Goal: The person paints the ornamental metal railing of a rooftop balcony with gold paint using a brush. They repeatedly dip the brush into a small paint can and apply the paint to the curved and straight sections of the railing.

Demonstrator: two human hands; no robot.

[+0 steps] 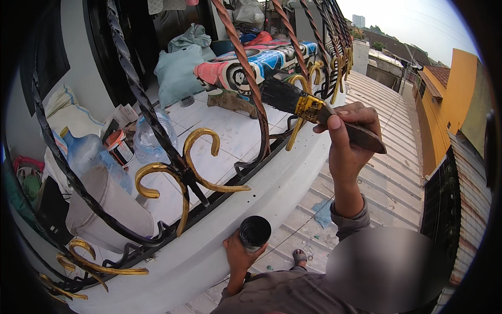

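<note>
My right hand (351,137) grips the wooden handle of a paintbrush (306,107). Its wide bristles are coated black, and yellow shows on its paint-smeared metal band. The bristle tip is at a twisted reddish-brown bar (251,78) of the railing; whether it touches cannot be made out. Low down, the fingers of my left hand (241,256) wrap round a small can (255,232) with a dark inside, held at the white ledge (209,238). Nearer bars, such as a twisted black bar (138,89), are black, with gold scrolls (201,157) at their feet.
Behind the railing, a tiled porch floor (230,138) holds a grey bucket (107,204), water jugs (151,133), a stuffed bag (180,73) and a colourful covered bundle (261,63). Beneath me lies a ribbed metal roof (381,172), with a blue rag (323,213) on it.
</note>
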